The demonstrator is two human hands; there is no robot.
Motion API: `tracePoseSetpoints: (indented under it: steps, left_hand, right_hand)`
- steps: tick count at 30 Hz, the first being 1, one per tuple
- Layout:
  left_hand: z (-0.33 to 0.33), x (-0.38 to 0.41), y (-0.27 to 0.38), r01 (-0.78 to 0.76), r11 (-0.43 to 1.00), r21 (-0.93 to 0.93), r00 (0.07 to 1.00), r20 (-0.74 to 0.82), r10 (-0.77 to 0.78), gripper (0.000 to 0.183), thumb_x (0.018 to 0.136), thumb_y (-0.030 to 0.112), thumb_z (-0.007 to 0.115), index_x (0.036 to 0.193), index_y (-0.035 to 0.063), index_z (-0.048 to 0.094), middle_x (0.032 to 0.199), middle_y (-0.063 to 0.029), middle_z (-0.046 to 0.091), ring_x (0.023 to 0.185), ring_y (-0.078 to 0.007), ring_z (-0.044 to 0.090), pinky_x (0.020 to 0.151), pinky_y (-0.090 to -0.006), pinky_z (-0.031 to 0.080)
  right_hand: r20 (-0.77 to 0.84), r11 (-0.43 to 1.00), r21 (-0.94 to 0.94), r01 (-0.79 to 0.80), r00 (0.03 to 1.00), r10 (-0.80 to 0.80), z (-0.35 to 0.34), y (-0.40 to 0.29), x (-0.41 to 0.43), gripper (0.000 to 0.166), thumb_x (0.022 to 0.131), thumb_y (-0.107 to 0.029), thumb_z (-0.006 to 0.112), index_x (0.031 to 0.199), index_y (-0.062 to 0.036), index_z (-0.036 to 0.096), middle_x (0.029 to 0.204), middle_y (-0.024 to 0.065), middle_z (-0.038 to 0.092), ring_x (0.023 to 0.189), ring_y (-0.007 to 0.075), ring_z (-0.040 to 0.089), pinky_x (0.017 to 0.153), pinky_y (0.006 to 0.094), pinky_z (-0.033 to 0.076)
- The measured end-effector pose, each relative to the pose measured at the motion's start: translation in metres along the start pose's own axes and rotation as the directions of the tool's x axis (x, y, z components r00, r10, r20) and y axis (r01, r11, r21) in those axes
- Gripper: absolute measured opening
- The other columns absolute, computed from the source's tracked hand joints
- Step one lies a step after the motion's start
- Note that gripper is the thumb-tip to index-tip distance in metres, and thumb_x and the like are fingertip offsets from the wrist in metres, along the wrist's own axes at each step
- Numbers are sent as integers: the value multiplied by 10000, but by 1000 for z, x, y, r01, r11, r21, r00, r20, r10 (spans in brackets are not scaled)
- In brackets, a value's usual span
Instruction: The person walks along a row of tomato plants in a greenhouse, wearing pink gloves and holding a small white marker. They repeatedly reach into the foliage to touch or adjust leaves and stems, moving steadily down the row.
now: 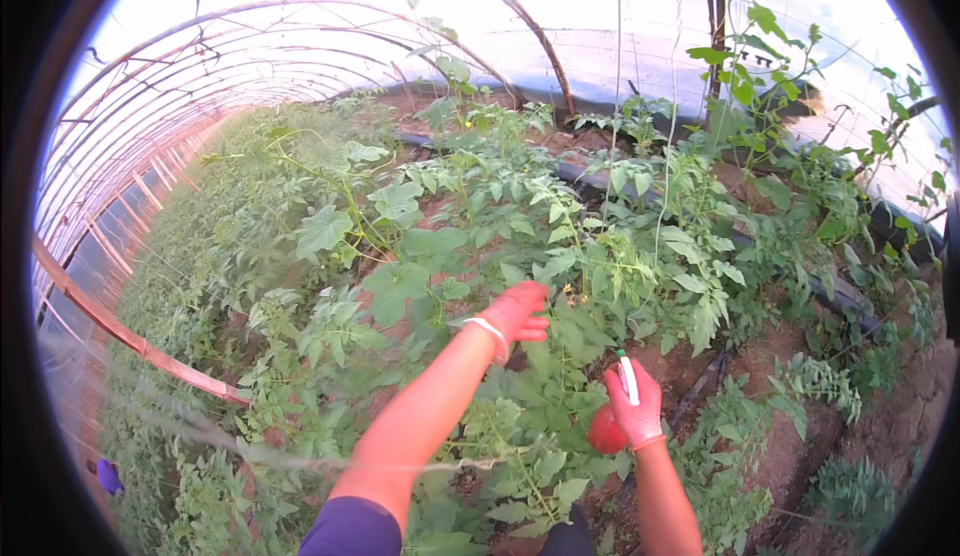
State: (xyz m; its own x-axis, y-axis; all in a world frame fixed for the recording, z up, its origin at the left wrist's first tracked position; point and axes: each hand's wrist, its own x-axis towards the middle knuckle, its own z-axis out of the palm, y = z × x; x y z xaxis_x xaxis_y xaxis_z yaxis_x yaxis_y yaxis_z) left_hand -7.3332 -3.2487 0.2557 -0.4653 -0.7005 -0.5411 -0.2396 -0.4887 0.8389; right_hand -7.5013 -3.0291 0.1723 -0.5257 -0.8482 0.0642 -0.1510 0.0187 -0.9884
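Note:
My left hand [519,312], in a thin reddish glove, reaches into the leaves of a tomato plant [592,256]. Its fingers are extended and partly spread, and I see nothing held in it. Just right of the fingertips is a cluster of small yellow flowers [571,297]. My right hand [636,409], gloved likewise, grips a white pen-like stick [628,379] with a green tip that points up and away. Against the left side of this hand is a rounded red object [606,431], perhaps a small container; whether the hand holds it is hidden.
Strings [615,105] hang down among the plants. A broad-leaved vine [397,282] grows to the left. A bent wooden strip [142,349] arches at the left, and black drip tubing [701,387] runs along the soil. Arched ribs [540,30] carry the plastic film [600,53].

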Motion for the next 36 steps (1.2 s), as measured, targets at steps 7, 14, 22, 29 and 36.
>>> tracePoseSetpoints:
  steps: [7, 14, 22, 29, 36]
  left_hand:
    - [-30, -212, -28, -504, 626, -595, 837, -159, 523, 333, 982, 389, 629, 1063, 68, 599, 886, -74, 637, 740, -195, 616, 642, -323, 540]
    - [0, -410, -235, -102, 963, -250, 994, -2, 105, 263, 988, 332, 641, 866, 113, 562, 709, 5, 543, 580, -105, 504, 525, -220, 406]
    - [-15, -435, -403, -40, 728, 684, 994, -47, 98, 439, 801, 511, 729, 729, 94, 612, 704, -68, 621, 662, -224, 600, 613, -372, 483]
    - [-50, -439, -537, 134, 427, 894, 990, -136, -28, 208, 801, 293, 623, 831, 113, 724, 883, -175, 722, 884, -388, 694, 785, -451, 561]
    - [-89, -473, -601, 112, 297, 948, 994, -103, -43, 212, 777, 245, 617, 866, 102, 747, 928, -170, 729, 918, -404, 689, 815, -453, 561]
  right_hand:
    - [-154, 941, 336, -26, 985, 82, -27, -70, -96, 78, 942, -99, 658, 976, -29, 655, 765, 2, 632, 677, 71, 586, 613, 254, 486]
    - [-235, 917, 305, 258, 953, -191, -23, -125, -192, 198, 1005, -181, 592, 1063, 5, 625, 965, 69, 659, 839, 149, 653, 758, 298, 566]
    - [-152, 901, 364, 235, 970, -192, 0, -147, -302, 177, 1001, -141, 606, 1093, 9, 620, 1002, 77, 657, 897, 178, 670, 785, 330, 583]
    - [-55, 958, 273, 90, 995, -78, 12, -142, -356, 169, 989, -140, 619, 1073, 4, 642, 990, 69, 674, 885, 148, 669, 781, 303, 579]
    - [38, 971, 235, -40, 999, 32, 17, -123, -388, 162, 978, -124, 631, 1075, 5, 647, 953, 49, 670, 848, 129, 661, 791, 287, 565]
